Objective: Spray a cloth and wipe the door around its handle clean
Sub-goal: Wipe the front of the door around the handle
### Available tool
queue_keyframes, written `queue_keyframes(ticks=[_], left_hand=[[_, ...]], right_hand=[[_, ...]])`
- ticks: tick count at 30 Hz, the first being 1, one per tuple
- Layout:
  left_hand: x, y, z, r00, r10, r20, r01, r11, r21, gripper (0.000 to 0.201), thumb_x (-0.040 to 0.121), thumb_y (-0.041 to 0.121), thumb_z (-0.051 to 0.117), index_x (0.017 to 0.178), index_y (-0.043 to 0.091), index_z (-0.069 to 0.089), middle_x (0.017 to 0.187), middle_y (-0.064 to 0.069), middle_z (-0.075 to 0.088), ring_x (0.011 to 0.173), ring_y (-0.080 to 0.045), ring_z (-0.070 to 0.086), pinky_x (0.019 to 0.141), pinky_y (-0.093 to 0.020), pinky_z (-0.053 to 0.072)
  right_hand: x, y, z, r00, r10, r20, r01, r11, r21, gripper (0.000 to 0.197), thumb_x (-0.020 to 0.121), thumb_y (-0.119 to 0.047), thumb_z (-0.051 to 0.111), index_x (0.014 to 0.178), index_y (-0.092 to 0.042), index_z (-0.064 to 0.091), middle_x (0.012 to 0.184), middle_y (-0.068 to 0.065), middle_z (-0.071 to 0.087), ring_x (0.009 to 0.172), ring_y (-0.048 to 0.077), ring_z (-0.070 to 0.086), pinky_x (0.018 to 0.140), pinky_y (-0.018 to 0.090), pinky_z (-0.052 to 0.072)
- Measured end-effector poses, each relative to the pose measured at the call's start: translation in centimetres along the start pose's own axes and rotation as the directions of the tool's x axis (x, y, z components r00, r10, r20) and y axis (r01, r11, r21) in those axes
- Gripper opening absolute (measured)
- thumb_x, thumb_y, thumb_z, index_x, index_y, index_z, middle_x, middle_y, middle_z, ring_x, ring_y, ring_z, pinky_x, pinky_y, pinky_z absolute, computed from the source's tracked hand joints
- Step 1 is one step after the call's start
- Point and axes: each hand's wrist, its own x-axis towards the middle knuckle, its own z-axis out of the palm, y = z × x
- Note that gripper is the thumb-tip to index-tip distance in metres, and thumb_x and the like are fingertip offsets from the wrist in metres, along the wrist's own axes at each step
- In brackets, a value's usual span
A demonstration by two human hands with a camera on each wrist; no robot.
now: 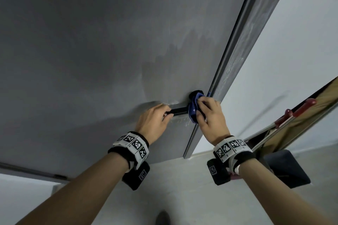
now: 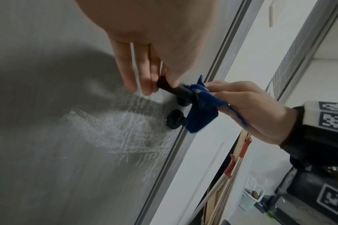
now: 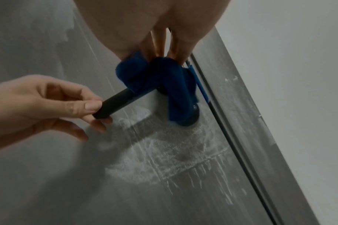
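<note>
Cloth (image 3: 170,85) gripped by right hand (image 1: 210,117) hides handle (image 3: 114,105) base; left hand (image 1: 153,120) pinches its tip

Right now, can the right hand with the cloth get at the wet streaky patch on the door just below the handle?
Probably yes. The right hand holds the blue cloth at the base of the handle, directly above the wet patch. The left hand pinches the lever's free end, off to the side, so nothing covers the patch.

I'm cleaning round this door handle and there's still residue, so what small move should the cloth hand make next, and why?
Probably slide the cloth down off the handle base onto the door just below. The right hand holds it bunched at the base, while white streaky residue sits unwiped beneath. The left hand pinches the handle's tip.
</note>
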Motion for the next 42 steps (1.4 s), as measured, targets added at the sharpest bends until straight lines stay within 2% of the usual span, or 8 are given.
queue_keyframes(ticks=[7,13,16,23,27,31,35,42], left_hand=[[0.3,-1.2,1.6,0.997,0.037,-0.07,-0.044,0.994,-0.103,0.011,0.091,0.027,0.068,0.092,0.016,0.065,0.088,0.004,0.066,0.075,-0.018,0.061,0.065,-0.037,0.051],[-0.2,-2.3,2.9,0.935,0.265,-0.237,-0.238,0.962,0.138,0.011,0.092,0.028,0.065,0.092,0.017,0.063,0.085,0.009,0.061,0.069,-0.016,0.056,0.054,-0.031,0.044],[-0.2,-3.4,4.6,0.858,0.347,-0.379,-0.307,0.938,0.164,0.011,0.093,0.024,0.066,0.094,0.013,0.067,0.087,0.005,0.065,0.075,-0.017,0.061,0.057,-0.036,0.05],[1.3,-5.8,7.1,0.641,0.512,-0.572,-0.492,0.846,0.206,0.019,0.097,0.02,0.062,0.095,0.005,0.073,0.089,-0.002,0.071,0.076,-0.022,0.069,0.06,-0.039,0.054],[2.0,-5.8,8.1,0.509,0.539,-0.671,-0.509,0.817,0.27,0.025,0.098,0.02,0.059,0.078,0.009,0.068,0.071,0.0,0.062,0.06,-0.02,0.058,0.053,-0.04,0.046],[2.4,-5.5,9.8,0.412,0.477,-0.776,-0.49,0.834,0.252,0.03,0.097,0.022,0.058,0.07,0.008,0.057,0.064,0.0,0.054,0.056,-0.02,0.051,0.054,-0.041,0.042],[2.6,-5.4,10.8,0.385,0.438,-0.812,-0.472,0.85,0.234,0.035,0.099,0.029,0.055,0.069,0.012,0.052,0.058,0.002,0.05,0.053,-0.017,0.048,0.053,-0.036,0.039],[1.7,-5.6,9.5,0.498,0.466,-0.731,-0.452,0.859,0.24,0.032,0.1,0.032,0.055,0.073,0.014,0.055,0.064,0.004,0.053,0.06,-0.016,0.049,0.057,-0.038,0.043]], right_hand=[[0.3,0.2,2.7,0.991,-0.025,-0.135,0.026,1.0,0.01,0.042,0.1,-0.022,0.036,0.127,-0.004,0.063,0.134,0.004,0.058,0.129,0.026,0.041,0.113,0.013,0.02],[0.6,1.1,4.4,0.948,-0.11,-0.3,0.116,0.993,0.001,0.03,0.098,-0.017,0.038,0.109,-0.009,0.065,0.121,0.0,0.061,0.115,0.014,0.036,0.102,0.019,0.026],[0.7,1.5,5.7,0.915,-0.152,-0.373,0.149,0.988,-0.038,0.031,0.1,-0.018,0.037,0.109,-0.008,0.065,0.12,0.001,0.061,0.114,0.021,0.039,0.101,0.024,0.028],[0.9,3.9,7.8,0.814,-0.3,-0.497,0.298,0.951,-0.087,0.032,0.104,-0.017,0.036,0.119,-0.006,0.062,0.123,0.004,0.059,0.119,0.017,0.04,0.106,0.024,0.025],[1.1,4.8,9.2,0.682,-0.401,-0.611,0.392,0.906,-0.156,0.032,0.104,-0.019,0.036,0.119,-0.005,0.061,0.123,0.006,0.059,0.117,0.017,0.039,0.105,0.016,0.024],[1.4,5.8,9.9,0.61,-0.464,-0.642,0.424,0.876,-0.231,0.029,0.106,-0.018,0.037,0.116,-0.007,0.062,0.121,0.004,0.06,0.11,0.024,0.045,0.098,0.011,0.024],[2.4,6.2,10.5,0.59,-0.482,-0.648,0.44,0.865,-0.242,0.029,0.107,-0.02,0.033,0.111,-0.01,0.06,0.115,0.003,0.06,0.109,0.03,0.051,0.095,0.008,0.023],[2.1,6.4,10.2,0.605,-0.482,-0.634,0.448,0.864,-0.229,0.031,0.106,-0.018,0.035,0.118,-0.007,0.061,0.123,0.004,0.061,0.116,0.032,0.053,0.099,0.007,0.021]])
